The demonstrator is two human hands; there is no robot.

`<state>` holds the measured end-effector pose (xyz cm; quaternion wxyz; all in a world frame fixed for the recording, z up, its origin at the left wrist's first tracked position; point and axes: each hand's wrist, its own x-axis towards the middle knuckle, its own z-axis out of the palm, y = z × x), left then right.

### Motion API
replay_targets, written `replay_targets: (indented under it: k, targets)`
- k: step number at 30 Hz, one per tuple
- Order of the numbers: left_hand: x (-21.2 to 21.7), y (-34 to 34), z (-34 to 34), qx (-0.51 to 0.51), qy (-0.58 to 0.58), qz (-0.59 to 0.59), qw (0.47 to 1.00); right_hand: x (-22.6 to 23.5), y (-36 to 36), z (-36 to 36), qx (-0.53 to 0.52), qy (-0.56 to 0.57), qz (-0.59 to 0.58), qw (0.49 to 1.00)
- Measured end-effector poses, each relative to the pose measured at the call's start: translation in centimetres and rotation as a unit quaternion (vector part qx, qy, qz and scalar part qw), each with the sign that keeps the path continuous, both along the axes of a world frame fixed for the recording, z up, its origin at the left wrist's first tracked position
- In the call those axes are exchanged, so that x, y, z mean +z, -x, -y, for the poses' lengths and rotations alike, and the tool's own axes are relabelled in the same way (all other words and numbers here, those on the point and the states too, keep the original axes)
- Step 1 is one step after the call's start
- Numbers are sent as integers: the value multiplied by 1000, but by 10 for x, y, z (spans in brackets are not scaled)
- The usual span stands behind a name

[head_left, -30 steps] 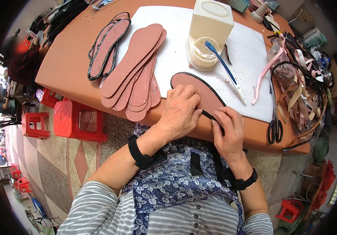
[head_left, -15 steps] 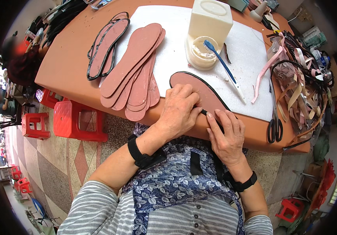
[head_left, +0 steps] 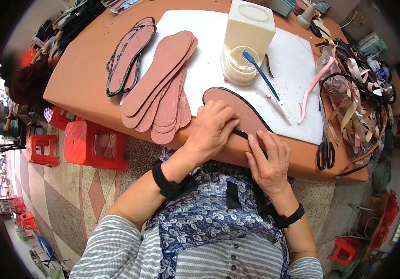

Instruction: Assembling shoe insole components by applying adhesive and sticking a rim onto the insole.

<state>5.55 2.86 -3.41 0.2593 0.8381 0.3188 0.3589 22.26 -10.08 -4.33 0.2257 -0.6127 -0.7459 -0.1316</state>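
At the near rim of the surface, an insole with black edging lies on a white sheet, its heel end overhanging toward the person. Bare sheet lies beyond it, up to the tub and brush; a stack of insoles crowds the left, scissors and ribbons the right. Left hand arches palm-down over the insole's near edge, its grip curled and pressing the black strip against the rim. Right hand lies flat just beside it, fingers together, tips touching the strip at the heel.
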Motion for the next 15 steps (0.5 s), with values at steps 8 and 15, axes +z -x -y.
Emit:
replay_targets:
  k: [8, 15]
  targets:
    - [3, 9, -5, -75, 59, 11, 995, 0, 0, 0, 0, -4, -7, 1000]
    - [2, 5, -2, -42, 27, -11, 999, 1, 1, 0, -4, 8, -3, 1000]
